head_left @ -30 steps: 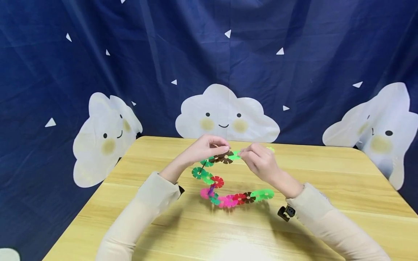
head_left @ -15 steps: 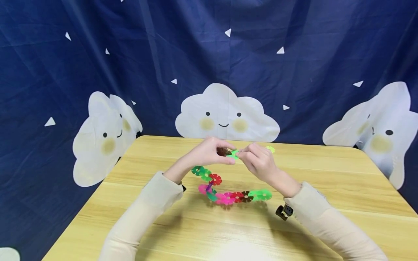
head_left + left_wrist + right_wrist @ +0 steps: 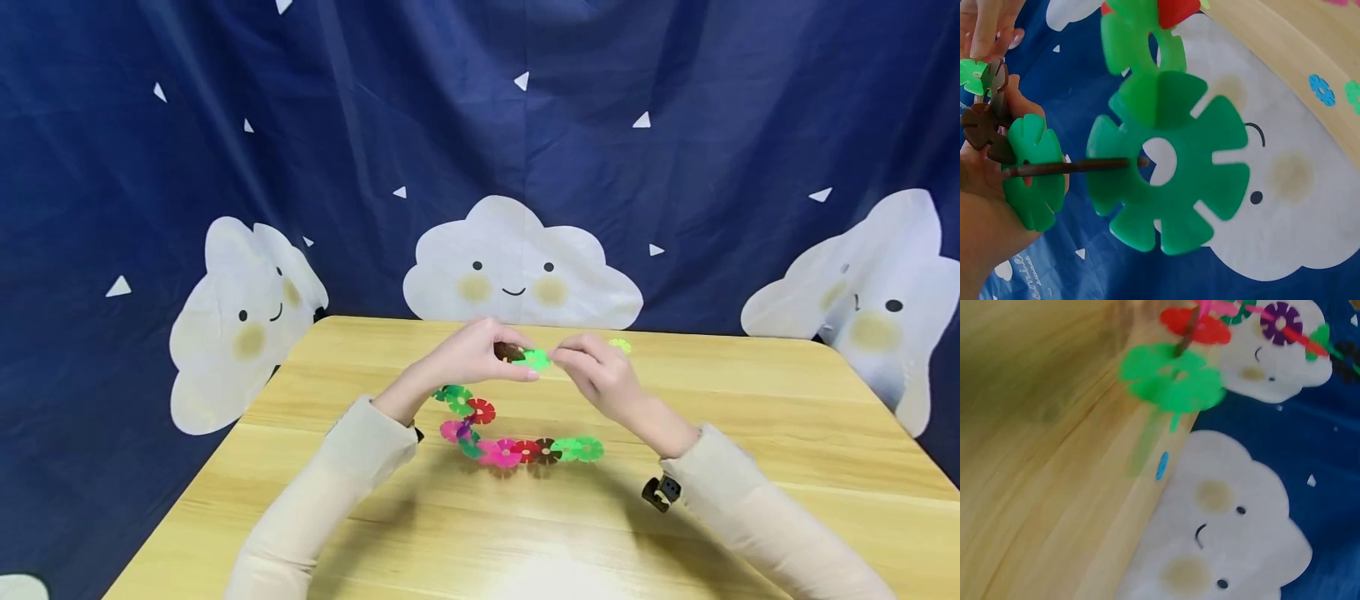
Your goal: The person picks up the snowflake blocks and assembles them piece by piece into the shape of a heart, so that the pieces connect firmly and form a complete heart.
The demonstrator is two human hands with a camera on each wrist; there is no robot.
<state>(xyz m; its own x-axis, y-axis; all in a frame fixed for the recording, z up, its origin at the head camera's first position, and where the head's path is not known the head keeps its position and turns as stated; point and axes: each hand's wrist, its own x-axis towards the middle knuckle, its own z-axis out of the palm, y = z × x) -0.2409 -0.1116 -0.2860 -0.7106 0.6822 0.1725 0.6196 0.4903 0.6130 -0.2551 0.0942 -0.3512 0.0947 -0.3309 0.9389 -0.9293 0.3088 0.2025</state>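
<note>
My left hand (image 3: 472, 350) grips one end of a chain of slotted plastic flower discs, its thumb and fingers around a brown disc (image 3: 510, 352) and a bright green disc (image 3: 536, 359). Across from it, the curled fingers of my right hand (image 3: 600, 367) pinch at that green disc's right edge. The rest of the chain hangs over the table below the left hand: teal, green, a red disc (image 3: 481, 411), purple, pink, red, brown, then a green end disc (image 3: 589, 450). A teal disc (image 3: 1172, 162) fills the middle of the left wrist view, a brown one standing edge-on through its slot.
A yellow-green disc (image 3: 620, 344) lies behind the right hand. In the left wrist view a blue disc (image 3: 1322, 90) and a green disc lie on the wood. The table (image 3: 750, 400) ends at a dark blue curtain (image 3: 585, 125) with cloud faces.
The left hand shifted its grip from above the brown discs to around the green end disc, beside the right fingertips. The chain's hanging lower part swung left.
</note>
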